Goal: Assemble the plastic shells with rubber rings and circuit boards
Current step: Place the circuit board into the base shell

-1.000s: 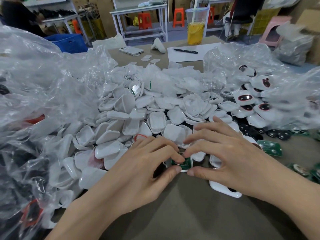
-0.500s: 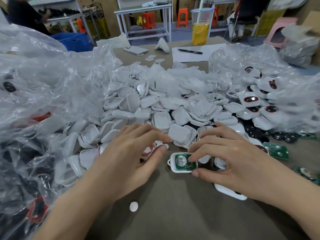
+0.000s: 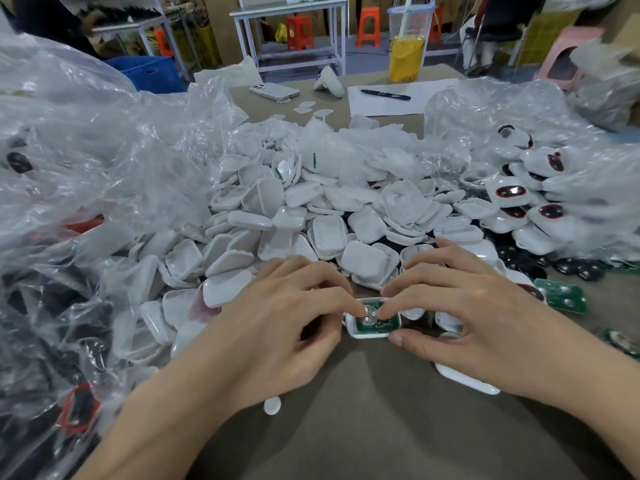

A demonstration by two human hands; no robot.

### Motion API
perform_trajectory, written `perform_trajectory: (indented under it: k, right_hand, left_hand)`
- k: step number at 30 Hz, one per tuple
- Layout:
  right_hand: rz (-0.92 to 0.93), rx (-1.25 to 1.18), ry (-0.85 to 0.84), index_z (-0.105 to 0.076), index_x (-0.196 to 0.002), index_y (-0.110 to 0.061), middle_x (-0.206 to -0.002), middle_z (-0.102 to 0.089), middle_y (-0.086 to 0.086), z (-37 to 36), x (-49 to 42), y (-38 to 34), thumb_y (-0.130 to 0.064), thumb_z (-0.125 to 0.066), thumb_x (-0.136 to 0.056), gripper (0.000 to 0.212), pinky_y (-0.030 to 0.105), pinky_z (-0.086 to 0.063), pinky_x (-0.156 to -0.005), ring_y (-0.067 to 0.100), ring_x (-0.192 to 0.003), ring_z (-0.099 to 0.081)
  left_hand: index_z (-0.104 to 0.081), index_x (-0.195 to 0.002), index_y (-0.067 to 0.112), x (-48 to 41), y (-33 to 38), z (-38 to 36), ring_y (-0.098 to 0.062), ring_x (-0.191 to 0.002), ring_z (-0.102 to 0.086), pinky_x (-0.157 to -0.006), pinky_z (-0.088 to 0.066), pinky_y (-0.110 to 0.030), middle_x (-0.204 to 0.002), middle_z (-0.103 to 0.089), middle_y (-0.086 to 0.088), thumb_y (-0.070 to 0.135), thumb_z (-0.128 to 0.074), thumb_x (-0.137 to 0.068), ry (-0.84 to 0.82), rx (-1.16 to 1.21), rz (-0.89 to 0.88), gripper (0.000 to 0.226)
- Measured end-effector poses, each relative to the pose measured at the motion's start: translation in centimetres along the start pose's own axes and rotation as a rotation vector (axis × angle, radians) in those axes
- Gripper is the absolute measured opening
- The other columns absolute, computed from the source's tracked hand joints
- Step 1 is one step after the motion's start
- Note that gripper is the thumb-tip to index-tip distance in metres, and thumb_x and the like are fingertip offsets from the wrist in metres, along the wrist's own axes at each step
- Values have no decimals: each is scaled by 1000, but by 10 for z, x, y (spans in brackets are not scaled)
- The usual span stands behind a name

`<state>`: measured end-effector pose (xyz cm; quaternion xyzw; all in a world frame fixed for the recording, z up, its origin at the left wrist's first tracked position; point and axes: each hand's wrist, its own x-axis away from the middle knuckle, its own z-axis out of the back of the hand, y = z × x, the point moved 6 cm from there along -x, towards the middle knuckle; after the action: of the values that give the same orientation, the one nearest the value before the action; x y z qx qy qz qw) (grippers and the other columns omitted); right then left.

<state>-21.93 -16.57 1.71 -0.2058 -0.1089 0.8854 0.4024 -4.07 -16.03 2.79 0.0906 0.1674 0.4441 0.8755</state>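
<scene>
You're sitting in a small assembly workshop, proper factory-floor vibe. A huge heap of white shells (image 3: 311, 220) is sprawling across your table (image 3: 363, 427). Clear bags (image 3: 86, 150) stuffed with more parts are slumping on both sides, and green boards (image 3: 561, 296) are lying over on the right. Past the table you're looking at metal benches (image 3: 287, 8), orange stools (image 3: 299, 31) and a blue crate (image 3: 149, 72). A drink (image 3: 407, 57), a pen (image 3: 384, 95) on paper (image 3: 391, 105) and a phone (image 3: 275, 91) are sitting at the far end.
</scene>
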Motion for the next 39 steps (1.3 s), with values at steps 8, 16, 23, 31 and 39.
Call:
perform_trajectory:
  k: [8,16,23,31,39]
  right_hand:
    - [-26,-2,-18,-68,-106,-47,-113,-59,-35,-3,0,4,-62,-53,-89,27,24,-26,-112,4,-128,-43]
    - [-29,-8,-19,-69,-105,-46,-112,-60,-34,-2,0,2,-57,-60,-87,23,34,-26,-116,1,-128,-44]
    - [-18,-20,-5,-68,-105,-46,-112,-60,-32,-1,-1,0,-53,-62,-87,21,40,-31,-116,4,-125,-47]
    - [10,-21,-1,-69,-105,-41,-109,-60,-26,0,-1,-4,-54,-59,-87,24,37,-31,-115,5,-118,-50]
    - [29,-21,26,-71,-100,-38,-106,-60,-23,2,0,-6,-45,-68,-84,18,34,-26,-118,7,-113,-51]
  left_hand:
    - [-73,-103,39,1,2,0,-2,-102,-53,-94,-35,-23,-109,-63,24,23,-58,-91,-1,-5,-10,25]
    - [-77,-96,37,1,0,4,-8,-96,-56,-88,-40,-27,-101,-67,18,19,-62,-89,56,-79,-38,24]
    - [-72,-103,32,1,-1,10,-8,-99,-57,-91,-39,-24,-102,-67,19,23,-50,-95,95,-5,11,24]
    - [-70,-103,39,2,7,1,-1,-106,-53,-96,-35,-18,-110,-62,24,30,-51,-93,-9,50,-9,24]
    - [-66,-112,25,1,-2,13,-1,-98,-53,-90,-38,-18,-99,-67,19,18,-55,-94,156,8,62,23]
